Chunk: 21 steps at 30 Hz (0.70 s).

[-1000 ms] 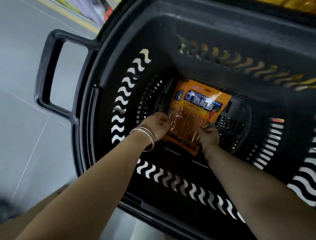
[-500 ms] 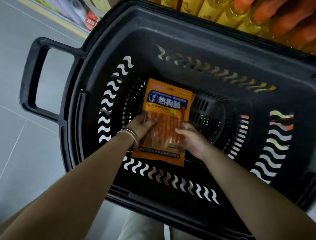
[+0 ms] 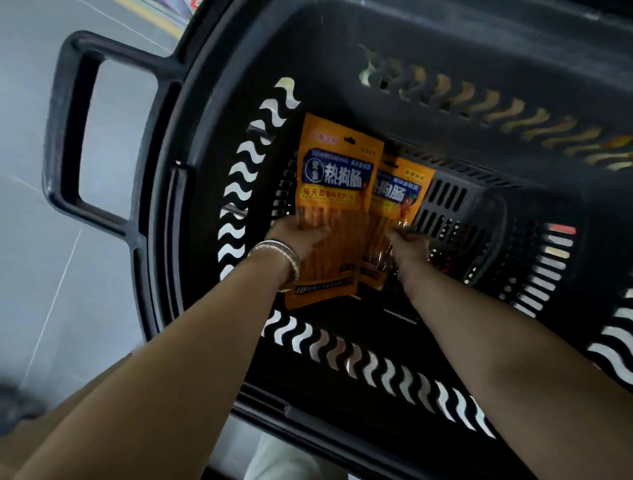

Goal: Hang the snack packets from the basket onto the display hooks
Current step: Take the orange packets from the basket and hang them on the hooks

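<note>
Front packet (image 3: 337,185) is gripped low by the left hand (image 3: 297,237), thumb curled across it; rear packet (image 3: 399,197) is pinched by the right hand (image 3: 409,245); both long axes run away from the fingers, hang-holes farthest, inside the basket (image 3: 205,113).

Grey tiled floor (image 3: 30,144), smooth, with a dull sheen under soft even light. Thin pale grout lines (image 3: 54,301) well short of a yellow stripe (image 3: 154,21). Just beyond the stripe, blurred coloured goods (image 3: 191,4).
</note>
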Available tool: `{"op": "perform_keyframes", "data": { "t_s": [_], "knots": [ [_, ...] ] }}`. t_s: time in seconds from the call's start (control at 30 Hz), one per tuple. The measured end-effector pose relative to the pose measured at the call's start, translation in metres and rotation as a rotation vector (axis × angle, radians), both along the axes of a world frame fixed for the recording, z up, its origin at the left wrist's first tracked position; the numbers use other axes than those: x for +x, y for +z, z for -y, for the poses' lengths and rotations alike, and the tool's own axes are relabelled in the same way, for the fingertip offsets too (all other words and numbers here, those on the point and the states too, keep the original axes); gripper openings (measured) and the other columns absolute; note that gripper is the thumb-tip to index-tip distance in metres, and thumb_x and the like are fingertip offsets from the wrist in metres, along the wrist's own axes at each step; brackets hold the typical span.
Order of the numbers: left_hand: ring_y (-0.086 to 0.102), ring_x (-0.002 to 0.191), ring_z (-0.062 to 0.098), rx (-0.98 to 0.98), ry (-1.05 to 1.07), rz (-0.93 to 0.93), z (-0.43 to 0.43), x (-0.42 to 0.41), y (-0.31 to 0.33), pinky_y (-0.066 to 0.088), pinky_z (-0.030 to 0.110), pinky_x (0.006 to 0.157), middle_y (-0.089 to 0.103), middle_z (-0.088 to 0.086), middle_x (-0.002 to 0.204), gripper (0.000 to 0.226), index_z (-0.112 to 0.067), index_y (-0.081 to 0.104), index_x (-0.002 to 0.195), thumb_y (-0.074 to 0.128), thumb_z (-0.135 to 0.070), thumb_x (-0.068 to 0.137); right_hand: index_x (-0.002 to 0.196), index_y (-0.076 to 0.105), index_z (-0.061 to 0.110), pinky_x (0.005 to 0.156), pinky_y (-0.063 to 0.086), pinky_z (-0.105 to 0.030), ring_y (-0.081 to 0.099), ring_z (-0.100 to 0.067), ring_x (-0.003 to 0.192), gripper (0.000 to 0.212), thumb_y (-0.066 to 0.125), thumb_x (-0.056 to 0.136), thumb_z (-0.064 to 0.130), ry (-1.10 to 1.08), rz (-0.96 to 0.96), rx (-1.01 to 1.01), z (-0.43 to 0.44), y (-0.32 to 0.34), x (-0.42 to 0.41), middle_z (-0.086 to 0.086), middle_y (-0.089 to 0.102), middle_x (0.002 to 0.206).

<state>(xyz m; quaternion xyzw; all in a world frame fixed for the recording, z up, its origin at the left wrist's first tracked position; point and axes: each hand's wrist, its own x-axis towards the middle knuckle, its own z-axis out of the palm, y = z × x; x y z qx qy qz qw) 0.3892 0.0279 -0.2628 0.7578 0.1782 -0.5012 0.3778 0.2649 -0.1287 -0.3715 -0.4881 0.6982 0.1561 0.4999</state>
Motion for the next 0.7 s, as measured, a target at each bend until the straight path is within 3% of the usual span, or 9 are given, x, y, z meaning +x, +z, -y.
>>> {"op": "perform_keyframes", "data": {
  "t_s": [0.1, 0.2, 0.3, 0.37, 0.43, 0.5, 0.57, 0.7],
  "knots": [
    [0.065, 0.081, 0.019, 0.012, 0.016, 0.022, -0.001, -0.001, -0.004, 0.054, 0.034, 0.083, 0.067, -0.003, 0.082, 0.012, -0.029, 0.061, 0.077, 0.073, -0.029, 0.079, 0.094, 0.062, 0.011, 0.075, 0.046, -0.026, 0.061, -0.021, 0.088, 0.044, 0.078, 0.071, 0.044, 0.059, 0.049, -0.049, -0.004, -0.004, 0.009, -0.005, 0.065, 0.093],
    [0.067, 0.084, 0.017, 0.031, 0.001, 0.053, -0.004, -0.002, -0.003, 0.054, 0.031, 0.080, 0.069, -0.003, 0.088, 0.016, -0.031, 0.062, 0.079, 0.076, -0.034, 0.074, 0.072, 0.048, 0.019, 0.055, 0.040, -0.021, 0.056, -0.018, 0.072, 0.030, 0.077, 0.075, 0.027, 0.033, 0.094, -0.023, -0.005, 0.008, 0.013, -0.002, 0.058, 0.074],
    [0.067, 0.087, 0.020, 0.005, 0.003, 0.074, -0.003, -0.005, 0.011, 0.054, 0.031, 0.080, 0.069, -0.004, 0.087, 0.011, -0.031, 0.063, 0.081, 0.073, -0.026, 0.079, 0.093, 0.050, 0.018, 0.058, 0.042, -0.022, 0.056, -0.012, 0.070, 0.026, 0.071, 0.079, 0.012, -0.011, 0.187, 0.024, -0.006, 0.038, 0.007, -0.001, 0.061, 0.087],
    [0.067, 0.088, 0.026, -0.002, -0.002, 0.115, -0.002, -0.007, 0.028, 0.054, 0.035, 0.083, 0.069, 0.001, 0.087, 0.009, -0.027, 0.063, 0.084, 0.070, -0.020, 0.082, 0.109, 0.049, 0.019, 0.069, 0.047, -0.027, 0.059, -0.015, 0.080, 0.038, 0.065, 0.080, 0.001, -0.050, 0.266, 0.039, -0.003, 0.066, -0.001, 0.000, 0.061, 0.095],
    [0.066, 0.089, 0.030, 0.003, 0.028, 0.154, -0.001, -0.009, 0.052, 0.053, 0.043, 0.086, 0.069, 0.007, 0.093, 0.011, -0.026, 0.061, 0.085, 0.068, -0.018, 0.083, 0.104, 0.052, 0.022, 0.083, 0.049, -0.033, 0.059, -0.020, 0.089, 0.034, 0.060, 0.081, -0.001, -0.067, 0.286, 0.036, 0.001, 0.098, -0.011, -0.005, 0.062, 0.101],
    [0.066, 0.090, 0.028, -0.019, 0.044, 0.165, 0.001, -0.010, 0.080, 0.054, 0.044, 0.086, 0.069, 0.005, 0.096, 0.016, -0.027, 0.058, 0.085, 0.070, -0.017, 0.081, 0.096, 0.054, 0.024, 0.087, 0.047, -0.034, 0.059, -0.023, 0.093, 0.025, 0.059, 0.085, 0.003, -0.125, 0.311, 0.006, 0.006, 0.133, -0.023, -0.007, 0.063, 0.102],
    [0.067, 0.087, 0.024, -0.066, 0.015, 0.171, 0.004, -0.013, 0.110, 0.055, 0.039, 0.084, 0.070, 0.002, 0.093, 0.019, -0.028, 0.059, 0.085, 0.072, -0.016, 0.078, 0.104, 0.058, 0.022, 0.091, 0.047, -0.035, 0.060, -0.024, 0.100, 0.016, 0.059, 0.090, 0.015, -0.154, 0.338, -0.056, 0.012, 0.168, -0.037, -0.006, 0.064, 0.107],
    [0.063, 0.075, 0.004, -0.157, -0.007, 0.302, 0.011, -0.030, 0.174, 0.050, 0.018, 0.063, 0.066, -0.012, 0.084, 0.019, -0.030, 0.061, 0.088, 0.074, -0.035, 0.076, 0.130, 0.052, 0.016, 0.101, 0.043, -0.044, 0.055, -0.029, 0.116, 0.042, 0.050, 0.095, 0.040, -0.036, 0.341, -0.231, 0.016, 0.234, -0.068, -0.010, 0.059, 0.126]
  ]
}}
